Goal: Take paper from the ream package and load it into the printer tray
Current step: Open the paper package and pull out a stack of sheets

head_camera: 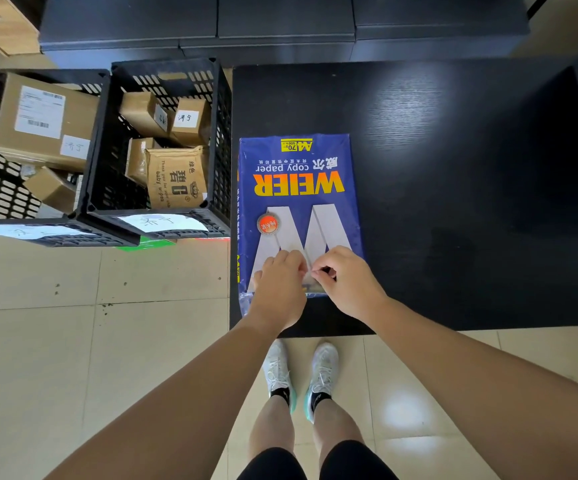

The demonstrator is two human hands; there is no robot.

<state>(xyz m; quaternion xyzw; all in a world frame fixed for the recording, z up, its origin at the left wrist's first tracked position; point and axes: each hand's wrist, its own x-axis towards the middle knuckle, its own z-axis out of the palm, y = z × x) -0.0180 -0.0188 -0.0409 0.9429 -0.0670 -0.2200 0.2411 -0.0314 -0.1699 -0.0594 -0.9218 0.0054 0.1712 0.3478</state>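
Observation:
A blue ream package [298,188] with yellow "WEIER copy paper" lettering lies flat on the black table [453,168], near its front left corner. Both hands are at the package's near end. My left hand [278,289] rests on the wrapper with its fingers curled into it. My right hand [344,278] pinches the wrapper between thumb and fingers, right beside the left. The wrapper's near edge looks crumpled and partly torn. No printer or printer tray is in view.
Two black plastic crates [163,216] holding cardboard boxes [41,119] stand on the tiled floor left of the table. Dark cabinets [280,26] run along the back. My feet in white shoes [301,375] stand at the table's front edge.

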